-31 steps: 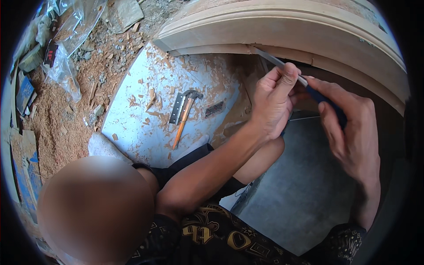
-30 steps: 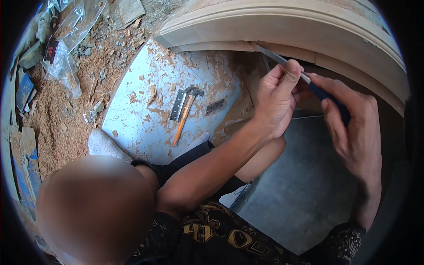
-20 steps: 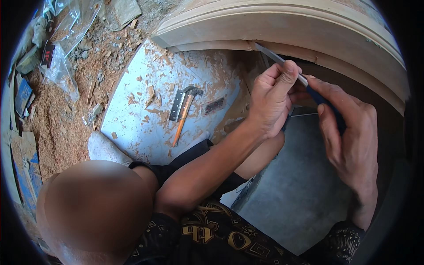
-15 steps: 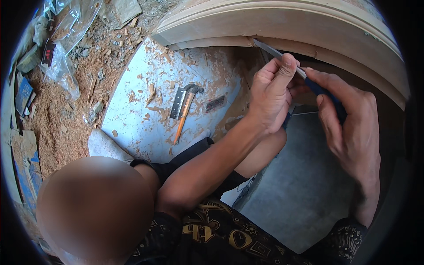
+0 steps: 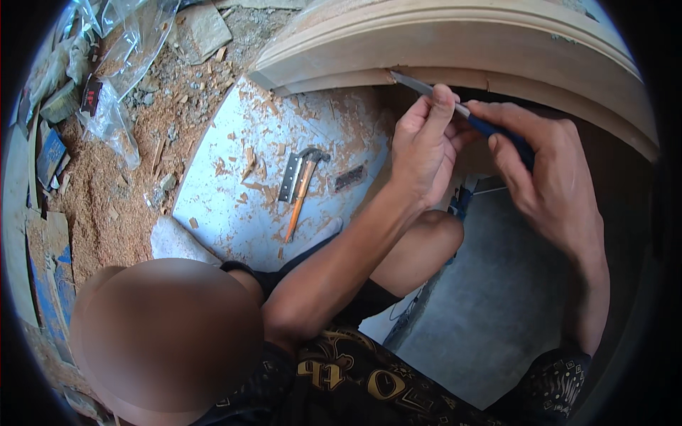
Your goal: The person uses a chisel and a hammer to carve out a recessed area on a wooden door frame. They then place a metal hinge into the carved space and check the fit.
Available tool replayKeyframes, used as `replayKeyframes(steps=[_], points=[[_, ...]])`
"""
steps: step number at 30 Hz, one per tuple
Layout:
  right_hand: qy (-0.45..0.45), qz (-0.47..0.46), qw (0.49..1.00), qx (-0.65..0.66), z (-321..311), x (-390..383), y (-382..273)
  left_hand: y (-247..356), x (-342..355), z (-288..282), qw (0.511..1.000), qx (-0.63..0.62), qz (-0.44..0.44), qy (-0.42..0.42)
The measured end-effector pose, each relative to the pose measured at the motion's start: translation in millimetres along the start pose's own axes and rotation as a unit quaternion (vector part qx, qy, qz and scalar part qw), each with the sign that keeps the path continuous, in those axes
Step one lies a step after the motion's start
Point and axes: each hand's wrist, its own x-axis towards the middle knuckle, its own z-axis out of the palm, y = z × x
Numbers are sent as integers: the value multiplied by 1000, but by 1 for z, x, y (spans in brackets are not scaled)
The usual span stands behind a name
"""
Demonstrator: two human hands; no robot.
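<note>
My left hand [image 5: 426,149] pinches the steel blade [image 5: 415,84] of a chisel, thumb uppermost. My right hand [image 5: 550,170] is closed round its blue handle [image 5: 489,126]. The blade's tip meets the narrow lower strip [image 5: 334,85] of a long pale wooden moulding [image 5: 455,42], which looks curved in the fisheye view, at a rough, nicked spot. Below the moulding, an orange-handled hammer [image 5: 302,188] lies beside a dark perforated metal plate [image 5: 290,174] on a white board [image 5: 213,192] strewn with wood chips.
Sawdust and rubble [image 5: 106,220] cover the ground at left, with clear plastic bags [image 5: 114,121] and broken boards [image 5: 50,277]. A dark rectangular metal piece [image 5: 349,177] lies right of the hammer. My bent leg [image 5: 426,248] is below my hands, beside a grey floor [image 5: 476,298].
Both hands and the chisel have shifted left and a little upward, and the tip sits farther left along the lower strip. The surroundings appear slightly lower and rightward in the view.
</note>
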Motion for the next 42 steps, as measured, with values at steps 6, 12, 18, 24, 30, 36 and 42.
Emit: replayKeyframes(steps=[6, 12, 18, 24, 30, 36, 42], points=[[-25, 14, 1000, -1, -4, -2, 0, -1, -7, -3, 1000, 3, -5, -11], [-75, -6, 993, 95, -19, -16, 15, -8, -26, -15, 997, 42, -53, -32], [-18, 126, 963, 237, 25, -57, 30, -12, -25, -42, 972, 213, -10, 95], [61, 301, 859, 409, 105, -139, 57, 20, 10, -49, 762, 568, 258, 177], [49, 321, 809, 490, 178, -152, 63, 53, 28, -68, 715, 626, 289, 116], [74, 348, 762, 541, 272, -123, 67, 55, 28, -75, 789, 526, 309, 79], [232, 423, 715, 506, 453, -46, 2, 43, 38, -68, 746, 557, 337, 141]])
